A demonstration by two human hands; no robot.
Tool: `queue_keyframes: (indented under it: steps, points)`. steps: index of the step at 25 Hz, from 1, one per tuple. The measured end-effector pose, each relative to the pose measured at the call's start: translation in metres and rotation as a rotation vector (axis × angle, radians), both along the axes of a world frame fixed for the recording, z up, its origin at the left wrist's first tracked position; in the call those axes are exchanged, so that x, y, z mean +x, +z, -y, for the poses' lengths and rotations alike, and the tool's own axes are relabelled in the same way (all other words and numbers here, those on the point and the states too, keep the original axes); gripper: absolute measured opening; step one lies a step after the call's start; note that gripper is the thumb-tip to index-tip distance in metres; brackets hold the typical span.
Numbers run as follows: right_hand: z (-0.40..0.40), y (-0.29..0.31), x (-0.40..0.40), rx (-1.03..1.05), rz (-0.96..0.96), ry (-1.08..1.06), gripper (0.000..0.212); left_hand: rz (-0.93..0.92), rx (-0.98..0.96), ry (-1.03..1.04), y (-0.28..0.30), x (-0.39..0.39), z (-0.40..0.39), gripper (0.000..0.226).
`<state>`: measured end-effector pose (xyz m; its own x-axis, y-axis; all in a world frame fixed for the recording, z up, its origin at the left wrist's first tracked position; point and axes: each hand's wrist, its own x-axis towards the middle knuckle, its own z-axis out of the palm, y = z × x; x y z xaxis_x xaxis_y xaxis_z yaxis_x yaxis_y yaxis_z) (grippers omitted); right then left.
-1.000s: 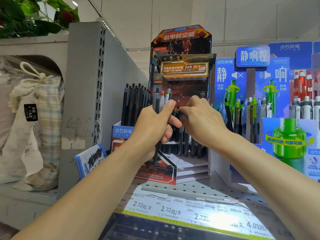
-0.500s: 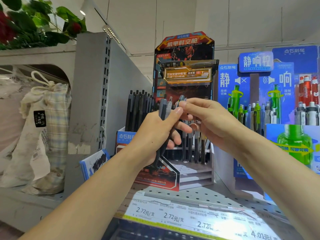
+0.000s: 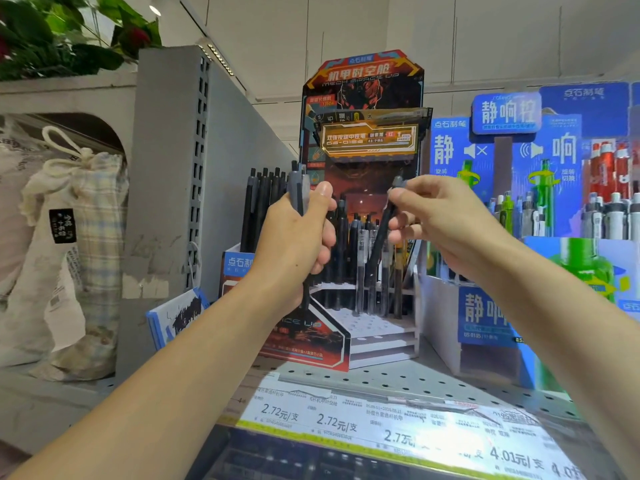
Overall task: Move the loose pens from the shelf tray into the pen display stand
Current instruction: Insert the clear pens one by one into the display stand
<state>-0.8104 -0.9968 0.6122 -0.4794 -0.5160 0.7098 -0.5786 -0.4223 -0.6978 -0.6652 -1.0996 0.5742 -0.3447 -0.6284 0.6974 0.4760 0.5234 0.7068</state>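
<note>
My left hand [image 3: 294,244] grips a small bundle of dark pens [image 3: 300,192] upright, their grey tops sticking out above my thumb. My right hand [image 3: 440,220] pinches a single dark pen [image 3: 382,230] near its top, tilted, with its tip down among the pens standing in the display stand [image 3: 367,327]. The stand is a red and black cardboard display with white stepped tiers of holes, and several dark pens stand in its back rows. Both hands hover in front of the stand.
A blue box with several black pens [image 3: 263,202] stands left of the display against the grey shelf upright [image 3: 166,168]. Blue displays with green and white pens [image 3: 519,209] fill the right. Price labels [image 3: 381,424] line the perforated shelf's [image 3: 398,379] front edge. Cloth bags [image 3: 69,237] sit far left.
My right hand has drawn one pen out of the bundle in my left hand and carried it to the right, tip down into the stand. The hands have separated.
</note>
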Motion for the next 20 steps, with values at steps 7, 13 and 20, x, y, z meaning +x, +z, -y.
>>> queue_keyframes:
  steps: [7,13,20]
  points:
    - [0.005,-0.004,0.011,-0.043,-0.133,0.019,0.03,-0.022,0.087,-0.04,0.007,0.011,0.001,0.055]
    - [0.028,0.018,0.054,-0.145,-0.26,0.109,0.027,-0.152,0.041,0.1,0.019,0.042,0.022,0.026]
    - [0.054,0.011,0.073,-0.064,-0.444,-0.036,0.028,-0.059,-0.065,0.193,0.004,0.063,0.037,0.036]
